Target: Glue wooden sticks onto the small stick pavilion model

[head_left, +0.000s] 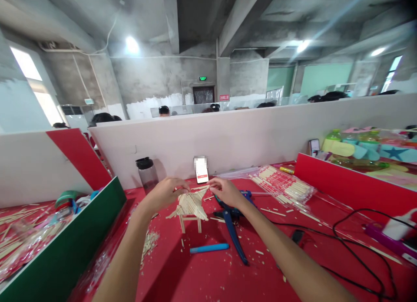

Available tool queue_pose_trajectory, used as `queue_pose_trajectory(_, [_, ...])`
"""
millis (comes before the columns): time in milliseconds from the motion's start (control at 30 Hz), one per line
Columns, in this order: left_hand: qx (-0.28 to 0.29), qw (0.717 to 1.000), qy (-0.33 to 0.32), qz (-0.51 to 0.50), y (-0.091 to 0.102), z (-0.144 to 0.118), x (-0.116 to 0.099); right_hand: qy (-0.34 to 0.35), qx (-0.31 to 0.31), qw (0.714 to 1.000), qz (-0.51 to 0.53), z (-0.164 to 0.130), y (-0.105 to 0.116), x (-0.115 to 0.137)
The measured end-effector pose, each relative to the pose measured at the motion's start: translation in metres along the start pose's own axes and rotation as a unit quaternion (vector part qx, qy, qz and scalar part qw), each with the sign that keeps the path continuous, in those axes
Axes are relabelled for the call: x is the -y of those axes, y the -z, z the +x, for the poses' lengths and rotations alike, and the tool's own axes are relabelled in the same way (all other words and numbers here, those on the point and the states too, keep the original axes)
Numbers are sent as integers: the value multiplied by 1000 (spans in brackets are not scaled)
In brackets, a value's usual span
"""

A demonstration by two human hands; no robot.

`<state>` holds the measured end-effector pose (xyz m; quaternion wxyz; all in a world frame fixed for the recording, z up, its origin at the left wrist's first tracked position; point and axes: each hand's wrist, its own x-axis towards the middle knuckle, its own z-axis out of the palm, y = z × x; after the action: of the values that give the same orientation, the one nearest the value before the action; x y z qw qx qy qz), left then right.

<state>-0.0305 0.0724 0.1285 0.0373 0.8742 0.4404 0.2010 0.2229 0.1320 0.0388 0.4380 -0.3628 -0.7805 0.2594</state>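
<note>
A small model built of wooden sticks (pixel 192 206), with a slanted roof and thin legs, stands on the red table (pixel 202 276). My left hand (pixel 166 192) rests on its left side with fingers curled on the roof. My right hand (pixel 226 192) pinches a thin stick at the roof's upper right edge. Both forearms reach in from the bottom of the view.
A blue glue gun (pixel 233 226) and a blue stick (pixel 209 248) lie near the model. A phone (pixel 201 170) leans on the white partition beside a dark bottle (pixel 147 174). A bag of sticks (pixel 283 185) lies right; black cables (pixel 355 245) run further right. Other people sit beyond the partition.
</note>
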Motion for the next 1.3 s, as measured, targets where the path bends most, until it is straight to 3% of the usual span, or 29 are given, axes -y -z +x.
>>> queue_pose_trajectory(433, [-30,999,15,43,0,2,-4,1,-14,993,116,2,-7,-5])
queue_pose_trajectory(833, [-42,996,1,80,0,-2,0,-36,-95,990,94,6,11,-14])
queue_pose_trajectory(1300, [-37,991,4,126,-4,0,-3,-60,-106,988,99,5,22,-4])
